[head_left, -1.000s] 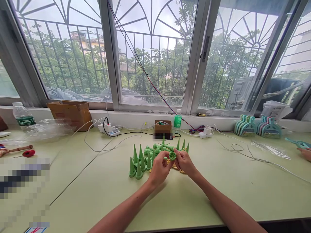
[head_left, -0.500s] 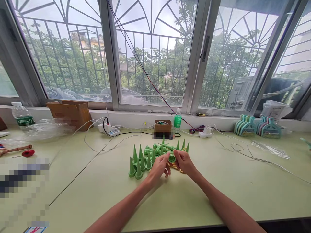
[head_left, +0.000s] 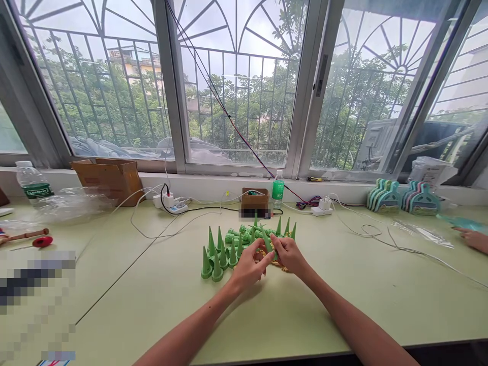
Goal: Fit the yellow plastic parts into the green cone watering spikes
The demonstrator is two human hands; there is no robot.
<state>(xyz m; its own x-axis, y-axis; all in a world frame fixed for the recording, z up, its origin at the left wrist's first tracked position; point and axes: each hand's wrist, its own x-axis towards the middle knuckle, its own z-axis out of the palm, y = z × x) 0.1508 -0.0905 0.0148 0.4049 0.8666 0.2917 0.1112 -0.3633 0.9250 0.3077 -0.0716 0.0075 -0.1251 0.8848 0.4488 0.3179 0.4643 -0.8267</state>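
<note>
A green plastic cone-shaped spike (head_left: pixel 266 239) is between my hands, its pointed tip up and leaning left. My right hand (head_left: pixel 290 255) pinches its side with thumb and fingers. At its lower end, the thumb and curled fingers of my left hand (head_left: pixel 247 264) close around it; part of that grip is hidden. Several similar green spikes (head_left: pixel 217 267) stand upright on the table just left of my left hand. Behind my hands lie green threaded pieces (head_left: pixel 232 236) on their sides. Small yellow pieces (head_left: pixel 282 267) are partly covered by my right hand.
Along the window sill are a small brown box (head_left: pixel 254 197), a green-labelled bottle (head_left: pixel 278 187) and a larger cardboard box (head_left: pixel 109 180). White cables (head_left: pixel 366 231) cross the table. At far right, another person's hand (head_left: pixel 473 239) is by a light-blue object (head_left: pixel 463 222).
The held spike has turned from its round open end facing me to its tip pointing up. Another person's hand has come in at the right with the light-blue object.
</note>
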